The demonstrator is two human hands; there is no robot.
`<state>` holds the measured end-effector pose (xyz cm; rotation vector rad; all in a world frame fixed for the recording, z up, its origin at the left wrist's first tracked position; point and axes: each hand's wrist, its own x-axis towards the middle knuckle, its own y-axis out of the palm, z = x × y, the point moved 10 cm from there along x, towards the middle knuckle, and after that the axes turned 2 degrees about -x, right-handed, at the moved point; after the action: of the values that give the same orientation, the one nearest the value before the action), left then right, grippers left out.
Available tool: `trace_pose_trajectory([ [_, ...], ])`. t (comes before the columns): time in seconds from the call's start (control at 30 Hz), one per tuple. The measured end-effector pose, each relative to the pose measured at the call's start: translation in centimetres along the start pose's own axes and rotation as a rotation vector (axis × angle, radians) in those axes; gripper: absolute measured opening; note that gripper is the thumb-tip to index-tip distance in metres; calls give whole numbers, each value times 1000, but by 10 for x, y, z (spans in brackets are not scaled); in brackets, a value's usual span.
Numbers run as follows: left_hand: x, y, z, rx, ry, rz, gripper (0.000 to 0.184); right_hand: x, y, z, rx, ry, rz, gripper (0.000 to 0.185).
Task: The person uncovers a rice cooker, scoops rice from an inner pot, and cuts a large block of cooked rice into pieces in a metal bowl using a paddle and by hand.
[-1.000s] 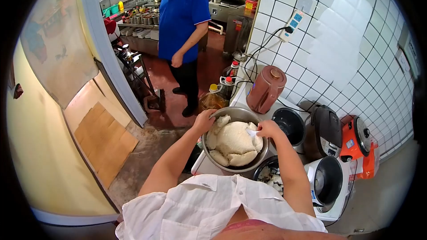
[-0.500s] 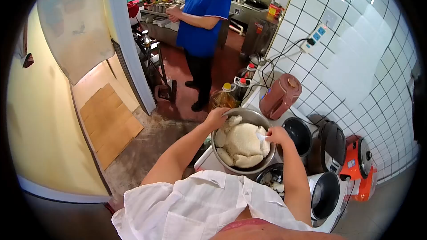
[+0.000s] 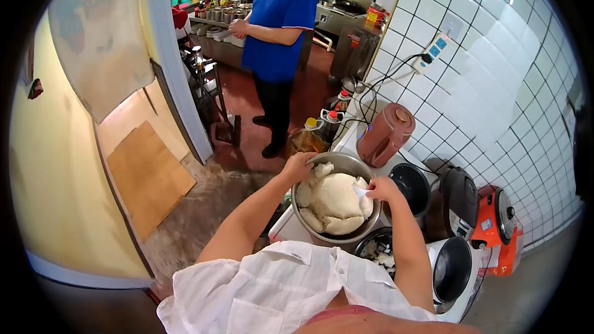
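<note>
A big metal bowl (image 3: 337, 238) filled with white cooked rice (image 3: 334, 198) stands on the white counter in front of me. My left hand (image 3: 299, 167) is closed on the bowl's far left rim. At the right side of the bowl, my right hand (image 3: 385, 190) grips a white rice paddle (image 3: 361, 192); its blade is against the rice. Most of the paddle's handle is hidden in the fingers. The rice lies in one large rounded mass with smaller lumps along the left and near edges.
Around the bowl are a black pot (image 3: 411, 188), a pot with rice remnants (image 3: 378, 250), a white cooker (image 3: 450, 272), a dark rice cooker (image 3: 451, 204), a red cooker (image 3: 495, 216) and a brown kettle (image 3: 385, 135). Oil bottles (image 3: 307, 139) stand beyond. A person (image 3: 275, 43) stands in the kitchen.
The view has shifted slightly. Both hands keep their hold on the bowl rim and the rice paddle, and the rice looks almost the same. The person's hands have moved slightly lower.
</note>
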<state>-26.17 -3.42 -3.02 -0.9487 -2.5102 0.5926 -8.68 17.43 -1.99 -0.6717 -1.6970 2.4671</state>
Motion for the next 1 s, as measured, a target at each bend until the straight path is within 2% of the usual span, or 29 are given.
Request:
trace_pose_trajectory([
  [0.23,-2,-5,-10,6,55,-20,37,0,0,-2,-24,-19,-33,23],
  [0.43,-1,-2,-6,-22,2,11,37,1,2,-2,-88,1,-13,23],
  [0.53,-1,-4,-9,17,64,-20,37,0,0,1,-80,-8,-10,24],
  [0.67,-1,-3,-10,-9,-2,16,36,3,4,-6,-76,-26,-21,24],
  [0.8,-3,-7,-15,45,52,-23,35,-4,0,-1,-18,23,-14,22],
  [0.97,-3,-4,-10,-12,-3,10,37,-6,-1,9,-83,30,61,22],
  [1.0,-3,-5,-11,7,7,2,37,-5,-3,15,-128,-22,30,22],
])
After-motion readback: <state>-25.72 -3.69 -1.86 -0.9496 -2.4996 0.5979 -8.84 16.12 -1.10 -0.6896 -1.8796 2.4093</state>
